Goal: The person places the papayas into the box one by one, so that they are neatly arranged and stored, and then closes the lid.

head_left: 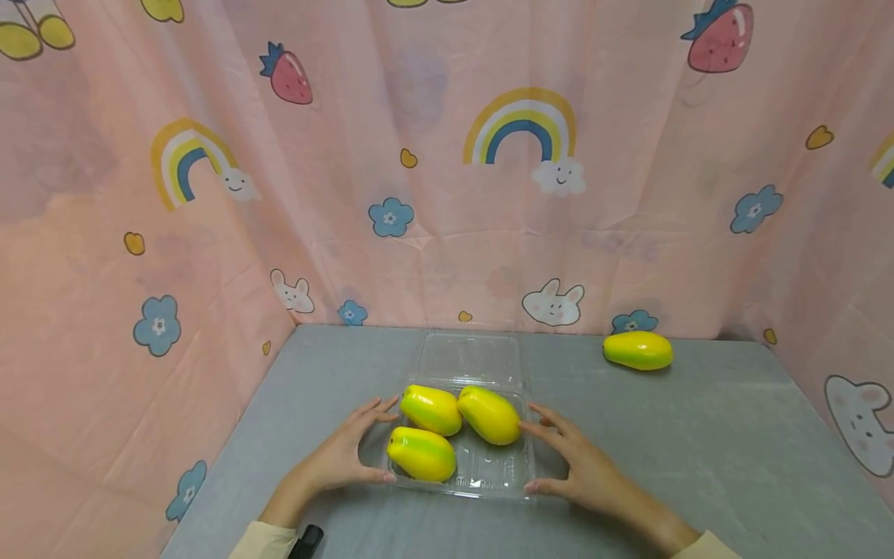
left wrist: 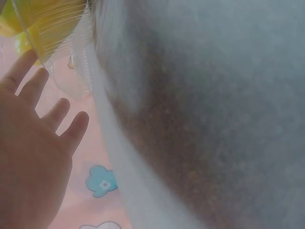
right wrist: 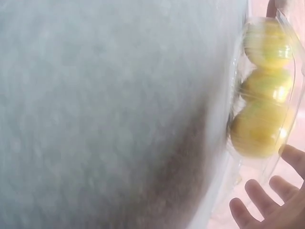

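A clear plastic clamshell box (head_left: 489, 473) lies on the table with its lid (head_left: 471, 361) folded back flat behind it. Inside sit three glossy yellow-green papayas: one at the back left (head_left: 431, 410), one at the back right (head_left: 490, 415) and one at the front left (head_left: 422, 454). My left hand (head_left: 342, 450) is at the box's left side, fingers spread, thumb by the front corner. On the opposite side my right hand (head_left: 580, 462) has its fingertips at the wall and its thumb near the front right corner. The left wrist view shows the left hand's fingers loosely extended.
A fourth papaya (head_left: 638, 351) lies alone at the back right of the grey table (head_left: 698, 435). Pink printed curtain (head_left: 447, 256) hangs behind the table and along both sides. Something black (head_left: 307, 541) shows beside the left sleeve at the bottom.
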`<state>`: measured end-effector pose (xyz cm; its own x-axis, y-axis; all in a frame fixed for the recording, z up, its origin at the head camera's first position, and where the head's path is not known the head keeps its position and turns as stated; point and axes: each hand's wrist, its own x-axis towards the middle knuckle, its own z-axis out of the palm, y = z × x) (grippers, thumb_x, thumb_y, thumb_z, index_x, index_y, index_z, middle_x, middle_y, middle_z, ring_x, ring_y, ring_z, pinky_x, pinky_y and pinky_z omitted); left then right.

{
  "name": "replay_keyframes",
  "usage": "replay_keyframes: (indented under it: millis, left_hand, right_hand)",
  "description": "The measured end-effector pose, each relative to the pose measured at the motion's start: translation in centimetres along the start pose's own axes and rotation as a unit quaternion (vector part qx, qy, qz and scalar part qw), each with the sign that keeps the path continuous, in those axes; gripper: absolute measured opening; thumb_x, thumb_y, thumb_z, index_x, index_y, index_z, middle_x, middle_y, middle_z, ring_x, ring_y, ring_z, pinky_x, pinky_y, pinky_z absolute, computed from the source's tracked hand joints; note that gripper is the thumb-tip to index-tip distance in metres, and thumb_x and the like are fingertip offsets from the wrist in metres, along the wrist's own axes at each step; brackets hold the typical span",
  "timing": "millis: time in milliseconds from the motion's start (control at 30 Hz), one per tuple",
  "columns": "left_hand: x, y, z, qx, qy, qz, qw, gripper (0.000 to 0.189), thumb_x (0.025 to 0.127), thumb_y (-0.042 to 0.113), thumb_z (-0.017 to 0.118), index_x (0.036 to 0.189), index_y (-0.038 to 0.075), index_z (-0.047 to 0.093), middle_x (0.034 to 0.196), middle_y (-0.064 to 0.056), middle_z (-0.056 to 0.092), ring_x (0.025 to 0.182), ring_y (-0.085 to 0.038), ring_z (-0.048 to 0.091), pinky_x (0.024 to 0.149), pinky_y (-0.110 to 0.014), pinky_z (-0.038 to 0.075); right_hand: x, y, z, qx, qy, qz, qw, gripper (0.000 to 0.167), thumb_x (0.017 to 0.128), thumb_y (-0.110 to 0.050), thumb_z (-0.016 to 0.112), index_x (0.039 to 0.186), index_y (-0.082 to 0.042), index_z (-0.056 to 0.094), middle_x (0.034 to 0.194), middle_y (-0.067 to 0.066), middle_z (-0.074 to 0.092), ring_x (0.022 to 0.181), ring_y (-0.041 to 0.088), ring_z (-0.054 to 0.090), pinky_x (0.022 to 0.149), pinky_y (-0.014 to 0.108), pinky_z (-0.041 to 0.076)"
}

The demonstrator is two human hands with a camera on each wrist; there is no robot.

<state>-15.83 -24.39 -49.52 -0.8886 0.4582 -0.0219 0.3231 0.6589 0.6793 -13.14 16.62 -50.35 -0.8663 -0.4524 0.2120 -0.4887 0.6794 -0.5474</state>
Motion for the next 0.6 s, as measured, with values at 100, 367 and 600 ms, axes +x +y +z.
replay_keyframes:
  millis: [100,367,600]
  left_hand:
    - [0.0,0.0,0.1,-0.001,0.002,-0.001,1.0,0.09,0.065,0.062,0.083,0.143,0.032,0.048,0.166,0.003,0.024,0.154,-0.035,0.017,0.11,-0.075,0.027]
    - [-0.2,0.3,0.2,-0.017,0.0,-0.004,0.9998,0.091,0.067,0.059,0.084,0.144,0.028,0.047,0.166,0.005,0.022,0.155,-0.034,0.015,0.112,-0.074,0.026]
    - [-0.3,0.5,0.3,-0.021,0.002,-0.001,0.9998,0.091,0.068,0.057,0.084,0.145,0.026,0.047,0.167,0.005,0.022,0.155,-0.034,0.014,0.112,-0.074,0.025]
  right_hand:
    - [0.2,0.3,-0.5,0.003,0.003,0.004,1.0,0.082,0.073,-0.053,0.081,0.144,-0.026,0.051,0.16,0.002,0.033,0.13,0.027,0.051,0.095,0.056,0.053]
    - [1.1,2.1,-3.3,-0.015,0.021,0.015,0.9995,0.081,0.076,-0.047,0.082,0.146,-0.023,0.048,0.158,0.01,0.034,0.131,0.034,0.048,0.096,0.064,0.049]
    - [2.0,5.4,-6.7,-0.062,0.036,0.045,0.9964,0.083,0.078,-0.047,0.08,0.147,-0.018,0.046,0.155,0.019,0.036,0.135,0.043,0.041,0.099,0.071,0.041]
